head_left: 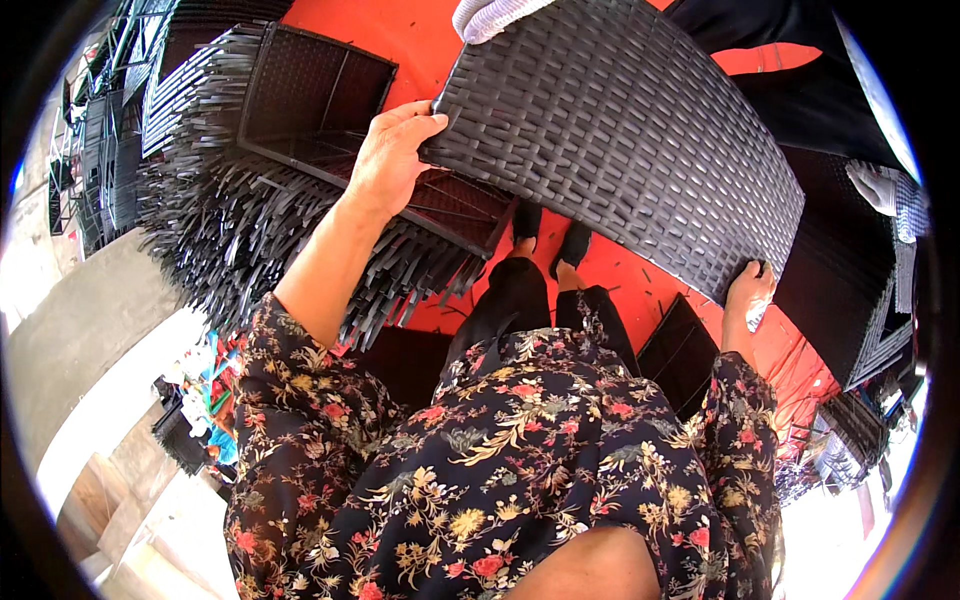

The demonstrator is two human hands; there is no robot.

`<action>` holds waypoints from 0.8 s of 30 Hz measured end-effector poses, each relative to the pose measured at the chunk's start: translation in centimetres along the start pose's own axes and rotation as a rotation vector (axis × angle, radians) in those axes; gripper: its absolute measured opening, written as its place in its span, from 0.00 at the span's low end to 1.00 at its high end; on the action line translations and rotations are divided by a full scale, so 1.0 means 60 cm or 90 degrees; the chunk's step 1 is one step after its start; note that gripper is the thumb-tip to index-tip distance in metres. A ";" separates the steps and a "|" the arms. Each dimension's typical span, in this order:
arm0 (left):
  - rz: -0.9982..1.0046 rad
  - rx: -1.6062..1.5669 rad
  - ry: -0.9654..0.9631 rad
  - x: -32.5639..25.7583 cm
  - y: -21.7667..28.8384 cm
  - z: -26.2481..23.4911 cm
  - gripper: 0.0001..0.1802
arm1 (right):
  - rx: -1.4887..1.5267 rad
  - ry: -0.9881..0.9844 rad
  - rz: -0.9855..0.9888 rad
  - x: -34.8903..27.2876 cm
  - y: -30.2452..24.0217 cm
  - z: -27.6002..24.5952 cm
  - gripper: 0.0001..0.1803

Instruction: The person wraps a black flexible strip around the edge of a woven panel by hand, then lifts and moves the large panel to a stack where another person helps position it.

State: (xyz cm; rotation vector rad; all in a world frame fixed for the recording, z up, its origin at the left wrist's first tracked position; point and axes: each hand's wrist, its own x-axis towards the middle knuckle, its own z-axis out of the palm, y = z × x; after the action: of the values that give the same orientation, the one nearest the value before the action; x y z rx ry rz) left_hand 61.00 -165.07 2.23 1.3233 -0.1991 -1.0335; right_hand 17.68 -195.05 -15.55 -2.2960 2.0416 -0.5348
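A large black woven panel (620,150) that looks like plastic rattan is held up in front of me, tilted. My left hand (393,158) is closed on its near left corner, thumb on top. The near right corner is gripped by my right hand (748,298), whose fingers wrap the edge and are partly hidden. Another person's gloved hand (488,18) touches the panel's far left corner. The panel's underside is out of sight.
To the left, dark frames (325,85) lie over a thick pile of panels with loose black strips (240,235) sticking out. More dark panels (840,260) stack at the right, near a gloved hand (875,190). Scraps litter the red floor (615,270).
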 end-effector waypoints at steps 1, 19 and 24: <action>-0.003 0.010 -0.006 0.000 0.002 -0.002 0.15 | 0.000 0.003 -0.005 0.003 0.005 0.006 0.26; 0.010 0.106 0.005 0.014 0.016 0.003 0.16 | 0.003 0.007 0.018 -0.012 0.015 0.019 0.26; -0.016 -0.006 -0.052 0.019 0.015 0.001 0.17 | 0.003 -0.008 0.048 -0.014 0.012 0.019 0.26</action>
State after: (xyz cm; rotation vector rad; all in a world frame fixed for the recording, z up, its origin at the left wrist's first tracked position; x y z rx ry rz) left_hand 62.07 -166.03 2.56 1.2787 -0.2388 -1.1088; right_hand 17.22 -194.54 -16.99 -2.2043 2.1089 -0.5201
